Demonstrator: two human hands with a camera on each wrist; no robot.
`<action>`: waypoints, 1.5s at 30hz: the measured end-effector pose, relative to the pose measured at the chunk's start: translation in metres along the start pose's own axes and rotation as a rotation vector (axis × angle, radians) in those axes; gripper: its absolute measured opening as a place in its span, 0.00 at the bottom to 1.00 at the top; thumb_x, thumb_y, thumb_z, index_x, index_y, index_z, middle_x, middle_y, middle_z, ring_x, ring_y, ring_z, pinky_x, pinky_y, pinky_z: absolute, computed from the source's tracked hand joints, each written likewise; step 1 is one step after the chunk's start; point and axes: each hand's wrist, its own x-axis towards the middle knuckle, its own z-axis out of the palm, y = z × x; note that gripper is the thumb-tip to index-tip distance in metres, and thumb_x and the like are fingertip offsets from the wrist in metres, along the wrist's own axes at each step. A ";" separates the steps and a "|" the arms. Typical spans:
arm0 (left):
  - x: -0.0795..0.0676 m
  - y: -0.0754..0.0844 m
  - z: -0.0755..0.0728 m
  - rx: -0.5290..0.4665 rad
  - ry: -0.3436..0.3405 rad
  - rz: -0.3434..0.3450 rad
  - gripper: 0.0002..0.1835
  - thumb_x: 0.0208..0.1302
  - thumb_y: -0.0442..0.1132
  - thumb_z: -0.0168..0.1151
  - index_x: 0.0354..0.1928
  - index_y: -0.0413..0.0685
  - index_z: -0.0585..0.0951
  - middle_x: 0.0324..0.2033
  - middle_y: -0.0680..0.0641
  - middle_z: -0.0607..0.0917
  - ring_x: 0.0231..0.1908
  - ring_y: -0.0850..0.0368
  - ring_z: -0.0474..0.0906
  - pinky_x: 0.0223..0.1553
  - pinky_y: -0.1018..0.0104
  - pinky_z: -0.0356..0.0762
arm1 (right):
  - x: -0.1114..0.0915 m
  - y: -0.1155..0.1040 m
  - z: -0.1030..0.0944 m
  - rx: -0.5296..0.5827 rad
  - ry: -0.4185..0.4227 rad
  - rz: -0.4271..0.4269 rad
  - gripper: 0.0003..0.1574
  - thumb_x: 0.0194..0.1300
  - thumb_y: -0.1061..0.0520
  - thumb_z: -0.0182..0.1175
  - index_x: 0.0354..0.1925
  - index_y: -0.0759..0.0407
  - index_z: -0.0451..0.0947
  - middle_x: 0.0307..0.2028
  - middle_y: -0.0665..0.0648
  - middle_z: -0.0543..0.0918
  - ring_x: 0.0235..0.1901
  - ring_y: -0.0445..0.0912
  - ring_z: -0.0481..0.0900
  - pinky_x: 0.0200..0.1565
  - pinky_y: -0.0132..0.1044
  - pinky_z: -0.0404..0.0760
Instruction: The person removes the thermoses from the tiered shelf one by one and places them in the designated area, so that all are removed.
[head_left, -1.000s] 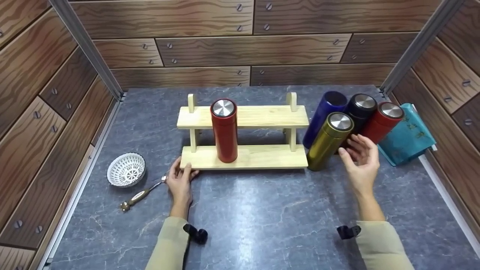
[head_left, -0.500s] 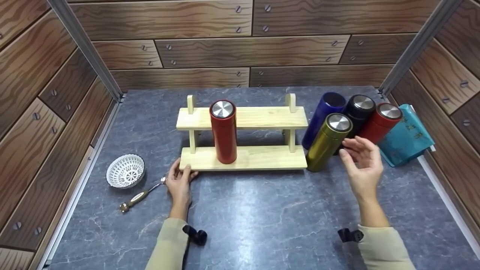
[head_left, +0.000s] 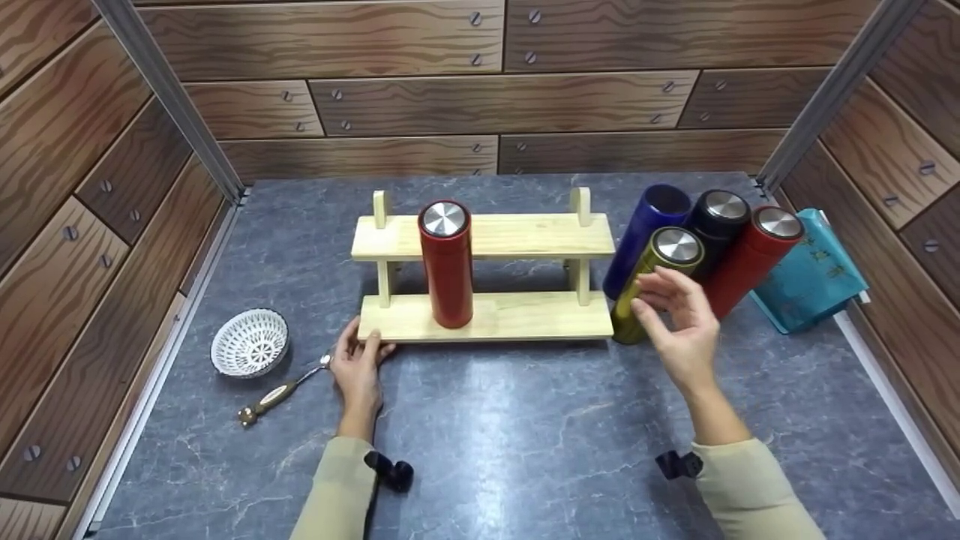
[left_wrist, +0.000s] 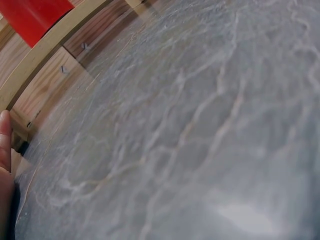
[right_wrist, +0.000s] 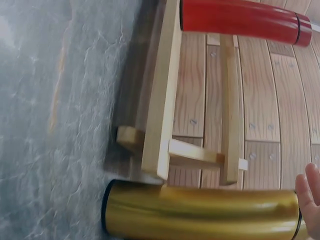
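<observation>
A two-tier wooden shelf rack (head_left: 540,316) stands mid-table, with a red thermos flask (head_left: 448,277) upright on its lower board. My left hand (head_left: 358,375) holds the rack's front left corner, thumb over the board's edge; the other fingers are partly hidden. In the left wrist view only a finger (left_wrist: 5,142) shows at that edge. My right hand (head_left: 684,330) is in front of the gold thermos flask (head_left: 634,311), fingers loosely bent. Its fingers (right_wrist: 306,192) appear close to the flask's upper end in the right wrist view; whether they touch cannot be told.
Behind the gold flask stand a blue flask (head_left: 637,236), a black flask (head_left: 712,221) and another red flask (head_left: 754,259). A teal pouch (head_left: 814,281) lies beyond them. At left are a patterned bowl (head_left: 250,343) and a utensil with a brown handle (head_left: 274,395).
My right hand shifts slightly right and down at first, then moves left in front of the gold flask. The left hand keeps its place on the rack.
</observation>
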 end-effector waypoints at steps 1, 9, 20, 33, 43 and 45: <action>0.000 0.000 0.000 0.003 0.000 0.000 0.26 0.56 0.21 0.60 0.58 0.32 0.70 0.42 0.40 0.73 0.34 0.55 0.75 0.27 0.64 0.85 | 0.001 0.000 0.003 -0.006 -0.012 0.002 0.30 0.45 0.86 0.56 0.50 0.84 0.65 0.40 0.79 0.75 0.41 0.59 0.78 0.43 0.42 0.82; 0.000 -0.001 -0.002 0.009 0.001 -0.004 0.25 0.57 0.21 0.59 0.58 0.32 0.69 0.43 0.41 0.73 0.35 0.55 0.75 0.28 0.64 0.85 | 0.002 0.005 0.025 -0.023 -0.058 0.040 0.30 0.47 0.84 0.58 0.52 0.82 0.66 0.40 0.79 0.75 0.42 0.60 0.78 0.44 0.43 0.82; 0.000 -0.001 -0.001 0.005 -0.006 -0.006 0.25 0.57 0.21 0.59 0.58 0.32 0.69 0.43 0.41 0.73 0.36 0.55 0.75 0.28 0.64 0.85 | 0.000 0.015 0.060 -0.060 -0.131 0.076 0.30 0.50 0.79 0.61 0.53 0.79 0.66 0.43 0.76 0.76 0.44 0.63 0.76 0.46 0.49 0.80; -0.001 -0.001 0.000 0.003 -0.001 0.006 0.26 0.55 0.21 0.61 0.58 0.30 0.69 0.42 0.41 0.73 0.34 0.55 0.76 0.27 0.64 0.85 | -0.001 0.020 0.108 -0.026 -0.236 0.129 0.33 0.52 0.78 0.61 0.56 0.76 0.64 0.48 0.75 0.74 0.48 0.67 0.72 0.50 0.53 0.77; 0.000 -0.001 0.000 0.009 0.004 0.001 0.26 0.56 0.21 0.60 0.58 0.31 0.69 0.42 0.41 0.74 0.34 0.56 0.76 0.28 0.64 0.85 | 0.014 0.008 0.140 -0.070 -0.278 0.259 0.36 0.53 0.74 0.63 0.59 0.77 0.60 0.53 0.76 0.71 0.53 0.67 0.69 0.53 0.57 0.73; 0.001 0.000 0.000 0.010 0.004 0.002 0.26 0.56 0.22 0.60 0.58 0.30 0.69 0.42 0.41 0.74 0.34 0.55 0.76 0.28 0.64 0.85 | 0.017 0.010 0.144 -0.089 -0.298 0.304 0.39 0.53 0.72 0.65 0.60 0.76 0.59 0.54 0.74 0.70 0.55 0.65 0.68 0.55 0.55 0.72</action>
